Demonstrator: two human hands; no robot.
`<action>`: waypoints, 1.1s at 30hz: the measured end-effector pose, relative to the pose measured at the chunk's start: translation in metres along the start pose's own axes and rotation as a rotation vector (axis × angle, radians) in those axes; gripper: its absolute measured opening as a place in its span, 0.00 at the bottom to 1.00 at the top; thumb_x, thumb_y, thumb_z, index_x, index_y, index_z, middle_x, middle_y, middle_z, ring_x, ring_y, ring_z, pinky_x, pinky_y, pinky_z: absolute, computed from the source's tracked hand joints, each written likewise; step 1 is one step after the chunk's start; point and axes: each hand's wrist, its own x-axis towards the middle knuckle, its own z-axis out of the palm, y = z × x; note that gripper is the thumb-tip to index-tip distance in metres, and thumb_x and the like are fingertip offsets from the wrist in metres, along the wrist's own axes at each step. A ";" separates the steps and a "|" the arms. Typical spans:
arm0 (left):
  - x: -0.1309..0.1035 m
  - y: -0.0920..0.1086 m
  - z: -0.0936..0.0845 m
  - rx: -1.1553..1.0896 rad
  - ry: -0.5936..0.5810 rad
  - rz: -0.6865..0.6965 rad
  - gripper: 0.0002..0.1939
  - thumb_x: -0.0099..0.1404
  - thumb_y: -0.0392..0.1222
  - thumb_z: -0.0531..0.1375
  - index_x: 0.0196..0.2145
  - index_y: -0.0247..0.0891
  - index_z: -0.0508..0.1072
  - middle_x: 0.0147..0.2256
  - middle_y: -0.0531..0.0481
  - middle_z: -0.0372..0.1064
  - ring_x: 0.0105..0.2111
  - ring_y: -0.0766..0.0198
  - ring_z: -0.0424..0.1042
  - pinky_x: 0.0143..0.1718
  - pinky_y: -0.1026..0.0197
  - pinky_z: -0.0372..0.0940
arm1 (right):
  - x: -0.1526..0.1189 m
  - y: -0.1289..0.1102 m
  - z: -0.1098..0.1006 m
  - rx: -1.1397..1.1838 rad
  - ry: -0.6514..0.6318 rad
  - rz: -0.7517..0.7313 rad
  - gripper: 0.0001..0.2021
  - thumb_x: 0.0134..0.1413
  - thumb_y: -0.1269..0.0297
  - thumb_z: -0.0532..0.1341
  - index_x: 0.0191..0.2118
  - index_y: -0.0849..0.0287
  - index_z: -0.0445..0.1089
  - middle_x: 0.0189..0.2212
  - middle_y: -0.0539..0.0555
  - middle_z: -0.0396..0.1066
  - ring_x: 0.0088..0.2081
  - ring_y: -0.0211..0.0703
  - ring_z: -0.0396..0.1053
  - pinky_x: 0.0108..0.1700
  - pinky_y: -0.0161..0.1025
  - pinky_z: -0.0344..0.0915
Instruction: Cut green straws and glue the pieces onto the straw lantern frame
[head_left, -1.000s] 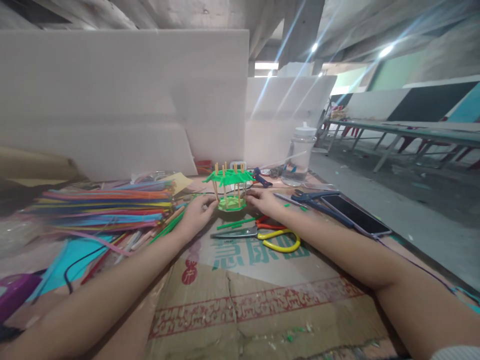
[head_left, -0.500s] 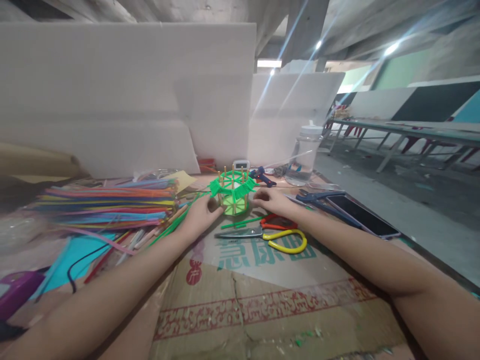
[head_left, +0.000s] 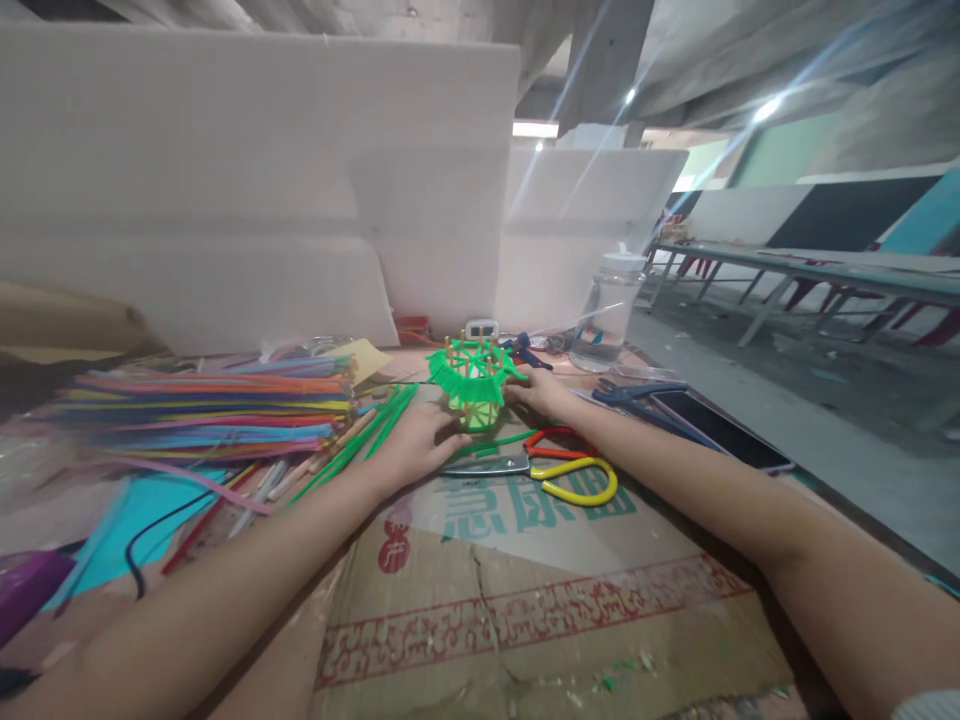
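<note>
A small green craft pavilion (head_left: 471, 378) stands upright on the cardboard, with wooden stick posts and a fringed green roof edge. My right hand (head_left: 541, 393) has its fingers curled at the pavilion's right side, gripping its edge; its fingertips are partly hidden. Just left of the base is my left hand (head_left: 421, 440), its thumb and fingers apart with nothing between them. Scissors (head_left: 577, 482) with one yellow and one red handle lie in front, the blade tip behind my left thumb. Cut green pipe cleaner pieces (head_left: 495, 442) lie between pavilion and scissors.
A bundle of coloured pipe cleaners (head_left: 217, 405) lies left, with green ones (head_left: 352, 445) nearer. Behind stand a glue gun (head_left: 531, 350), a clear bottle (head_left: 606, 310) and white foam boards (head_left: 255, 180). At right are pliers (head_left: 637, 395) and a phone (head_left: 720, 428).
The pavilion has turned, bringing the fringed roof edge round to the front. My left hand has drawn back from it slightly toward me; my right hand stays at its side.
</note>
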 end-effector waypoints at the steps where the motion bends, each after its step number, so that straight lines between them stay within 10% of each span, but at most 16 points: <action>1: 0.000 0.001 0.000 0.015 -0.015 0.012 0.15 0.67 0.51 0.57 0.40 0.38 0.77 0.37 0.43 0.75 0.39 0.54 0.71 0.42 0.55 0.64 | 0.002 0.002 -0.001 0.027 0.012 0.014 0.06 0.52 0.69 0.60 0.33 0.63 0.74 0.26 0.53 0.75 0.28 0.40 0.70 0.31 0.34 0.65; 11: 0.001 -0.014 0.005 0.050 0.208 -0.268 0.07 0.63 0.38 0.55 0.33 0.36 0.73 0.29 0.47 0.71 0.30 0.58 0.69 0.33 0.59 0.61 | -0.032 -0.017 -0.012 0.060 -0.091 0.014 0.12 0.48 0.59 0.65 0.34 0.63 0.76 0.27 0.52 0.75 0.28 0.39 0.69 0.32 0.35 0.64; 17: 0.004 -0.013 0.003 0.011 0.131 -0.180 0.09 0.63 0.40 0.56 0.32 0.36 0.76 0.31 0.45 0.73 0.34 0.56 0.70 0.38 0.56 0.63 | -0.029 -0.033 0.007 0.051 -0.107 -0.026 0.11 0.53 0.61 0.59 0.29 0.62 0.74 0.22 0.50 0.70 0.24 0.37 0.64 0.28 0.34 0.58; 33: 0.004 -0.022 0.012 -0.146 0.158 -0.223 0.14 0.66 0.46 0.56 0.43 0.37 0.77 0.40 0.44 0.77 0.38 0.56 0.73 0.41 0.57 0.66 | -0.001 0.012 -0.008 0.155 0.103 -0.042 0.08 0.54 0.61 0.54 0.28 0.58 0.62 0.21 0.47 0.64 0.24 0.37 0.63 0.28 0.34 0.60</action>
